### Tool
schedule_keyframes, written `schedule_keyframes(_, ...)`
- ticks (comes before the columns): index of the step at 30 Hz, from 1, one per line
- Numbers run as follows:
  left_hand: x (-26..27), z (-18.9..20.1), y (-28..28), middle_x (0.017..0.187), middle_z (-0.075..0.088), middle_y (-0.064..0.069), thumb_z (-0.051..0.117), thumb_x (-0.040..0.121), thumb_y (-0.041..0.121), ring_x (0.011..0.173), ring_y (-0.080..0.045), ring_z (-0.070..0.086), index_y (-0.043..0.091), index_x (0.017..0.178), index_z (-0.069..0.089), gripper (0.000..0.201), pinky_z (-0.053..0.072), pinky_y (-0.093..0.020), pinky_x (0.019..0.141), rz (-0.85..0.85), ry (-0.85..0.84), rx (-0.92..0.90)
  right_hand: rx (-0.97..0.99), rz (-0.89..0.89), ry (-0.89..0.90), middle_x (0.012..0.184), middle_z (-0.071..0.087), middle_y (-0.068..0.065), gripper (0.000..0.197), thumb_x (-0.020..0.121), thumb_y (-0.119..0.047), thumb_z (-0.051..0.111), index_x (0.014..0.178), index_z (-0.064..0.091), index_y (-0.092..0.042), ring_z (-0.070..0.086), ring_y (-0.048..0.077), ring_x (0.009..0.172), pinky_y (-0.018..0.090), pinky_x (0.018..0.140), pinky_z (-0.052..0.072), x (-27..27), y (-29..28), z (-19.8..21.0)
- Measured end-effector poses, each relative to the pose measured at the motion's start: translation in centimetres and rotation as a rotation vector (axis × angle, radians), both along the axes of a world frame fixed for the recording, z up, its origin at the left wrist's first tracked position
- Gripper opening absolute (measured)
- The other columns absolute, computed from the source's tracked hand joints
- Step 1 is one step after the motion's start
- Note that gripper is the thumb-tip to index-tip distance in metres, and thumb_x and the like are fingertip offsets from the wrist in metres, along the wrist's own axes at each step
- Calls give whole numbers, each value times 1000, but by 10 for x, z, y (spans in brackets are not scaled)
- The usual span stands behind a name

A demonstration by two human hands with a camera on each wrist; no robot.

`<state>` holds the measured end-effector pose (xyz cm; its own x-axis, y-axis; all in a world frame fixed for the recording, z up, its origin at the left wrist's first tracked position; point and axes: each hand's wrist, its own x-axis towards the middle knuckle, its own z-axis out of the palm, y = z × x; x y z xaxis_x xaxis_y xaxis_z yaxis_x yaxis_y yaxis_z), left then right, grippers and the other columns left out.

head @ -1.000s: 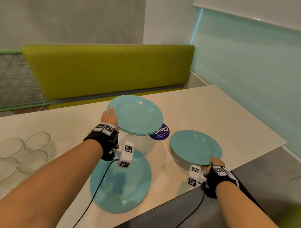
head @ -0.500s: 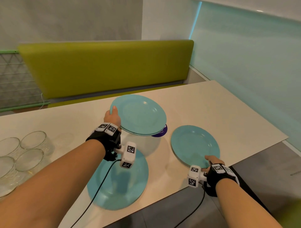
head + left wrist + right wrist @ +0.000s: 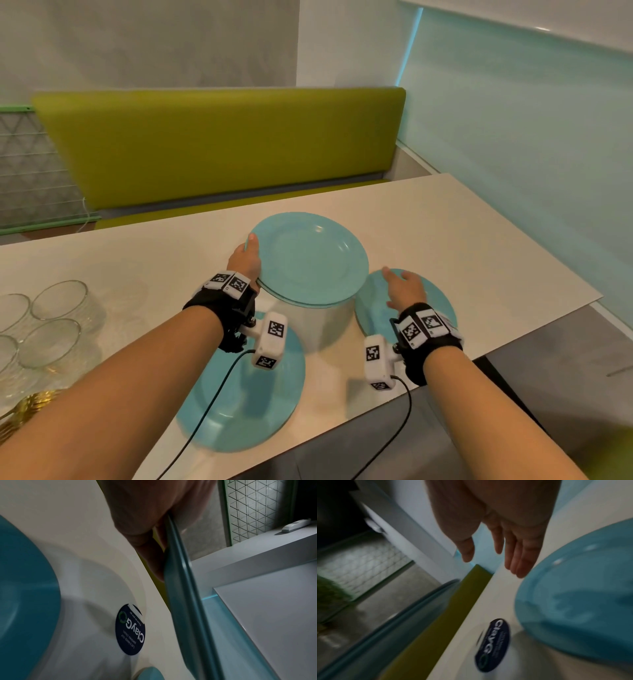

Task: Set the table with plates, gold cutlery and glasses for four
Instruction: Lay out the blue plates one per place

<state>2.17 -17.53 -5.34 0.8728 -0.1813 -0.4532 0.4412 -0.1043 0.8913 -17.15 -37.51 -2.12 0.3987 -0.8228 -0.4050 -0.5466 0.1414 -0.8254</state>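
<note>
My left hand grips the left rim of two stacked teal plates, held level above the table, thumb on top. The left wrist view shows the stack's double edge pinched by my fingers. A third teal plate lies on the table at the right. My right hand hovers over it, fingers straight and holding nothing, close to the held stack's right edge. A fourth teal plate lies near the front edge under my left wrist. Several glasses and gold cutlery sit at the left.
The cream table ends at the right and at the front over grey floor. A green bench backrest runs behind it. A dark round sticker lies on the table below the held stack.
My right hand has let go of the right plate, which now lies flat on the table, and has lifted up and left toward the held stack. My left hand still holds the stack.
</note>
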Motion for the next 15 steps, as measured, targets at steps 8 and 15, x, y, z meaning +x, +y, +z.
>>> schedule_keyframes(8, -29, 49, 7, 107, 62, -10, 33, 98, 49, 93, -29, 61, 9, 117, 56, 50, 53, -38, 77, 47, 179, -158, -31, 191, 0, 112, 66, 19, 33, 86, -25, 62, 109, 63, -2, 63, 36, 102, 51, 92, 51, 45, 25, 6)
schedule_keyframes(15, 13, 33, 19, 138, 53, -13, 34, 98, 41, 120, -33, 55, 9, 136, 45, 51, 44, -49, 104, 63, 151, -159, -9, 189, 16, 94, 64, 21, 17, 95, -14, 48, 101, 57, -1, 62, 31, 82, 30, 71, 57, 60, 23, 28)
